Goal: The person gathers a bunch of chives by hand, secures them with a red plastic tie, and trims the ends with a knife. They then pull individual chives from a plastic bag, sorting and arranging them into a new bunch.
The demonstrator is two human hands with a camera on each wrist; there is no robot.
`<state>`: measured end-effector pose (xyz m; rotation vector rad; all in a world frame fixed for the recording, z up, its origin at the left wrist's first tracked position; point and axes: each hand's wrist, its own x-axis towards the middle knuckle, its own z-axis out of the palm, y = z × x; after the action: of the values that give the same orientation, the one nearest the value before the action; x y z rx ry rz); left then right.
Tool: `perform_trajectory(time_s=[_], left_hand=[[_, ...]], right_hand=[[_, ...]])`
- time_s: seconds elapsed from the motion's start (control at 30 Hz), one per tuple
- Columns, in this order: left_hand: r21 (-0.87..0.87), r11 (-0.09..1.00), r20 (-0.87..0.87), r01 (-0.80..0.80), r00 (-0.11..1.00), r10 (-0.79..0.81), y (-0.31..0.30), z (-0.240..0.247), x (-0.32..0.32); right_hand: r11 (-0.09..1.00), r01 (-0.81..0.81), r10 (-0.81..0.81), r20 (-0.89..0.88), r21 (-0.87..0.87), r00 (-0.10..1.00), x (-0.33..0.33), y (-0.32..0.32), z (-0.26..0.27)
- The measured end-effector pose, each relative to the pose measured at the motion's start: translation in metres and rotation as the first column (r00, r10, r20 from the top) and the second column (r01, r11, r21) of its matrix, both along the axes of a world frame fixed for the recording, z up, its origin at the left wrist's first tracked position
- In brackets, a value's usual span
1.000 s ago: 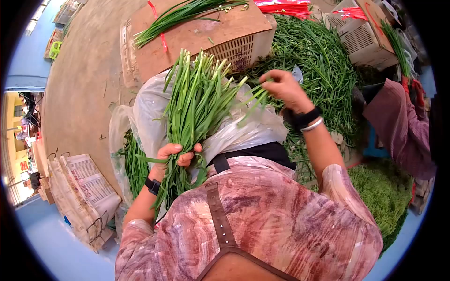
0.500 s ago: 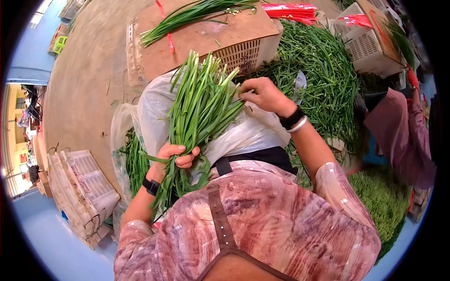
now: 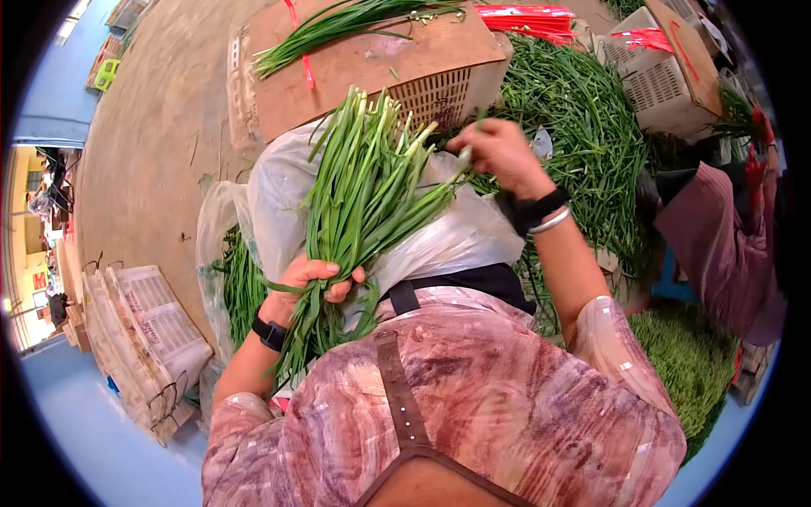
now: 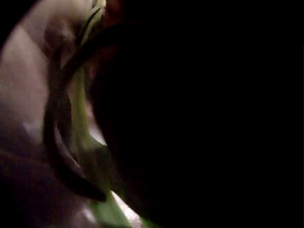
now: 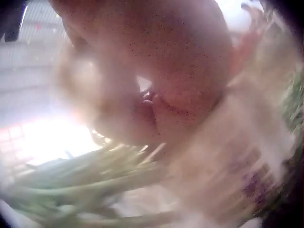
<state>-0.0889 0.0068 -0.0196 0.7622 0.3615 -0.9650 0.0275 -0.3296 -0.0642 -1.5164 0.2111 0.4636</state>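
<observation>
My left hand point(image 3: 317, 277) grips a thick bunch of garlic chives point(image 3: 359, 182) round its leafy lower part, over the lap. The pale cut ends fan upward, and loose leaf tips hang below the fist. To the right of the bunch, my right hand point(image 3: 498, 156) has its fingers curled and pinches a chive stalk point(image 3: 465, 155) near its pale end. Motion blurs this hand. In the right wrist view its fingers point(image 5: 147, 114) are bent together just above blurred green stalks point(image 5: 85, 185). The left wrist view is mostly dark, with one green leaf point(image 4: 80, 109) showing.
Ahead stands a board-topped crate point(image 3: 372, 63) bearing more chives point(image 3: 338, 34) across a red tie. Red strips point(image 3: 532, 21) lie beside it. A large heap of loose leaves point(image 3: 574, 127) spreads to the right, near another person's sleeve point(image 3: 726, 245). Flattened crates point(image 3: 152, 338) lie left.
My right hand moved in to the edge of the bunch, then drew back outward to the right with a stalk. The left hand keeps its grip in nearly the same place.
</observation>
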Motion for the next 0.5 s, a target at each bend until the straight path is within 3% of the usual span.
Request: perform_trajectory(time_s=[0.07, 0.13, 0.27, 0.3, 0.33, 0.37, 0.4, 0.43, 0.47, 0.5], left_hand=[[0.080, 0.997, 0.033, -0.013, 0.999, 0.010, -0.008, 0.009, 0.003], [0.127, 0.992, 0.044, -0.017, 0.999, 0.011, -0.010, 0.013, 0.002], [-0.038, 0.999, 0.008, 0.019, 1.000, -0.019, 0.003, -0.002, 0.002], [-0.095, 0.995, -0.005, 0.028, 1.000, -0.028, 0.007, -0.010, 0.002], [-0.153, 0.987, -0.019, 0.039, 0.999, -0.042, 0.007, -0.014, 0.002], [-0.147, 0.989, -0.018, 0.032, 0.999, -0.035, 0.006, -0.014, 0.002], [-0.139, 0.990, -0.017, 0.025, 0.999, -0.027, 0.004, -0.011, 0.002], [-0.129, 0.991, -0.013, 0.017, 1.000, -0.019, 0.003, -0.008, 0.002], [-0.131, 0.991, -0.014, 0.007, 1.000, -0.009, 0.003, -0.006, 0.002], [-0.063, 0.998, -0.005, -0.013, 1.000, 0.013, -0.002, 0.000, 0.002]], right_hand=[[0.981, -0.036, 0.061, -0.125, 0.192, 0.990, -0.010, 0.037, 0.021], [0.983, -0.051, 0.079, -0.157, 0.176, 0.984, -0.005, 0.055, 0.010], [0.985, -0.111, 0.123, -0.088, 0.134, 0.988, 0.003, 0.047, 0.013], [0.984, -0.178, 0.178, 0.002, -0.014, 0.984, 0.009, 0.038, 0.005], [0.961, -0.175, 0.223, 0.228, -0.215, 0.948, 0.015, 0.027, -0.004], [0.908, -0.120, 0.301, 0.426, -0.402, 0.853, 0.018, 0.016, -0.009], [0.849, -0.024, 0.341, 0.512, -0.528, 0.788, 0.018, 0.005, 0.000], [0.787, 0.060, 0.358, 0.534, -0.614, 0.766, 0.020, -0.011, 0.002], [0.741, 0.162, 0.244, 0.486, -0.652, 0.839, 0.026, -0.030, -0.009], [0.530, 0.295, 0.193, 0.452, -0.795, 0.871, 0.031, -0.052, -0.021]])
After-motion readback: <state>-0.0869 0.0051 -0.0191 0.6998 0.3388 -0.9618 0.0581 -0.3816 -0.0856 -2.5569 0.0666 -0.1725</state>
